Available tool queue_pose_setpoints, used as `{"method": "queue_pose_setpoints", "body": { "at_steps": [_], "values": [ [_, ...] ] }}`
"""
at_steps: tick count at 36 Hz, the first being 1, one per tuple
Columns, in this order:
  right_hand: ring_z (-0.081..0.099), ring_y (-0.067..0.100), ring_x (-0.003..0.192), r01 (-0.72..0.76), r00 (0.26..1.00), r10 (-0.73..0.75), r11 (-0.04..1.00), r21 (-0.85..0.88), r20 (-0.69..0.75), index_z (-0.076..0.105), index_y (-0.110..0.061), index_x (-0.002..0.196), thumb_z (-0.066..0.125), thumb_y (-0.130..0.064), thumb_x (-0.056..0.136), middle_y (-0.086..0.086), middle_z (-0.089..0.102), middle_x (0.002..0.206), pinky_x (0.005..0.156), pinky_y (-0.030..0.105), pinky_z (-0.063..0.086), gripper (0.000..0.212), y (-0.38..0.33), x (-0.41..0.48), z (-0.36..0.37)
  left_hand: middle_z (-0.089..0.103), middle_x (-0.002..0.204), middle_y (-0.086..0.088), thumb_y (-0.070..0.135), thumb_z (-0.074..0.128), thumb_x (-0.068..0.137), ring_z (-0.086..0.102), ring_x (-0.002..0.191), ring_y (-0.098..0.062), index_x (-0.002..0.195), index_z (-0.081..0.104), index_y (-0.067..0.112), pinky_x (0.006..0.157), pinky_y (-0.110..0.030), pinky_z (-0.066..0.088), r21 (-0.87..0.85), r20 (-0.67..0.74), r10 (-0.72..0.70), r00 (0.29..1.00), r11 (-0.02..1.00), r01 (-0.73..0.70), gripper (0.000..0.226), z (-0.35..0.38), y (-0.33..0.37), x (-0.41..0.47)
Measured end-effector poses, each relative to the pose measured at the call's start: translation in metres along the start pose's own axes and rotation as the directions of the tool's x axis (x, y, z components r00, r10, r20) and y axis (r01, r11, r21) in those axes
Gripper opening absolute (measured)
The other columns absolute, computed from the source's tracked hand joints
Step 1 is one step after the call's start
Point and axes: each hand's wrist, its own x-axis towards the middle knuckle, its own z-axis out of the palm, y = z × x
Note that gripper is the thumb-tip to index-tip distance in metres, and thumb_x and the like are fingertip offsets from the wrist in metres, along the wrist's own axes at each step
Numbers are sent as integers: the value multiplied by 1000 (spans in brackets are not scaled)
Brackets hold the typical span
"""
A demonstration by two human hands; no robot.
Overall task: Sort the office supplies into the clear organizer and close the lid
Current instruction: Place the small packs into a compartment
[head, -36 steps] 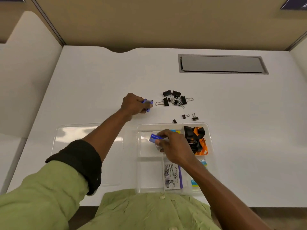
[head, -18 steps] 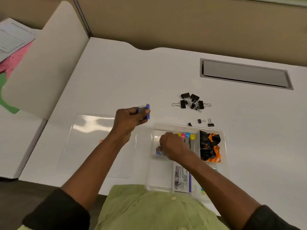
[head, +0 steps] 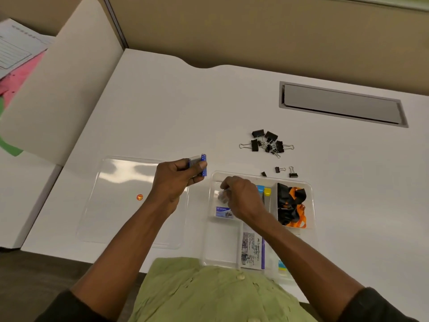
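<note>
The clear organizer (head: 214, 249) sits at the desk's near edge. Its clear lid (head: 111, 217) lies flat to the left. My left hand (head: 176, 182) is raised between them, shut on a small blue staple box (head: 201, 164). My right hand (head: 242, 197) hovers in the organizer's upper-left compartment with fingers loosely curled, just above another blue staple box (head: 222, 211) lying there. A black and orange lanyard (head: 291, 206) fills the right compartment. Blue and yellow pieces (head: 264, 191) show beside my right hand. A printed packet (head: 251, 249) lies in the lower middle.
A heap of black binder clips (head: 267, 142) lies beyond the organizer, with three small clips (head: 284, 171) closer to its rim. A small orange dot (head: 139, 197) shows on the lid. A grey cable hatch (head: 341, 104) is far right. A white divider panel (head: 58, 89) stands left.
My left hand carried its staple box back from the clips toward the organizer. My right hand set its staple box into the upper-left compartment and lifted off it. The view shifted left.
</note>
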Motion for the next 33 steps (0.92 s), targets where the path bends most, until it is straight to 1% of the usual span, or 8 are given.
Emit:
{"method": "queue_pose_setpoints", "body": {
  "at_steps": [3, 7, 11, 14, 21, 26, 30, 33],
  "values": [
    [64, 24, 83, 34, 999, -37, 993, -110, -30, 68, -13, 97, 73, -7, 80, 7, 72, 90, 64, 40, 57, 18, -7, -6, 12, 81, 106, -14, 13, 82, 87, 78, 92, -23, 116, 79, 1, 87, -35, 66, 6, 2, -3, 1000, 1000, 3, 31, 2, 0, -3],
    [62, 30, 82, 59, 998, -63, 967, -246, -7, 68, -5, 96, 85, -6, 60, 13, 72, 85, 55, 34, 49, 40, -12, -11, 18, 81, 106, -12, 13, 81, 89, 78, 93, -23, 116, 79, 3, 83, -31, 66, 3, 3, -18, 1000, 1000, 18, 29, 3, 1, -10],
    [59, 30, 87, 51, 998, -55, 982, -181, -16, 65, -4, 101, 73, -1, 75, 14, 69, 93, 64, 40, 54, 27, -9, -7, 14, 82, 100, -10, 13, 81, 89, 79, 88, -20, 103, 81, 12, 77, -26, 65, -8, -2, -32, 999, 999, 32, 14, 3, -2, -16],
    [60, 26, 82, 45, 999, -45, 995, -92, -1, 63, -7, 102, 71, 6, 71, 12, 66, 95, 66, 39, 54, 35, -2, -5, 11, 81, 98, -9, 14, 80, 89, 79, 86, -19, 101, 81, 13, 75, -25, 64, 7, 5, -42, 999, 999, 42, 12, 3, -6, -18],
    [58, 32, 111, 227, 971, -167, 870, -438, 171, 51, -7, 132, 70, -14, 91, 20, 52, 127, 71, 38, 56, 46, -4, -10, 19, 82, 96, -8, 16, 81, 88, 80, 84, -20, 101, 81, 12, 75, -25, 64, 19, 7, -62, 998, 998, 62, 13, 4, -13, -20],
    [67, 31, 94, 201, 968, -116, 890, -410, 223, 44, -10, 140, 65, -20, 95, 23, 50, 132, 67, 34, 48, 51, -8, -8, 17, 81, 96, -9, 16, 82, 87, 79, 82, -18, 101, 81, 11, 74, -24, 64, 14, -1, -60, 998, 998, 60, 15, 4, -15, -17],
    [69, 35, 94, 185, 963, -101, 921, -343, 248, 42, -6, 142, 70, -17, 91, 30, 41, 144, 70, 34, 50, 60, -8, -7, 22, 81, 99, -12, 16, 82, 87, 79, 85, -20, 107, 79, 8, 72, -22, 63, 46, -29, -62, 998, 997, 63, 22, 2, -21, -15],
    [69, 32, 92, 134, 972, -74, 953, -272, 222, 46, -10, 138, 76, -17, 86, 26, 46, 140, 73, 33, 54, 61, -2, -7, 26, 81, 101, -13, 16, 82, 87, 79, 93, -26, 110, 79, 8, 77, -27, 65, 69, -48, -68, 997, 995, 71, 24, -1, -28, -13]
  ]
}}
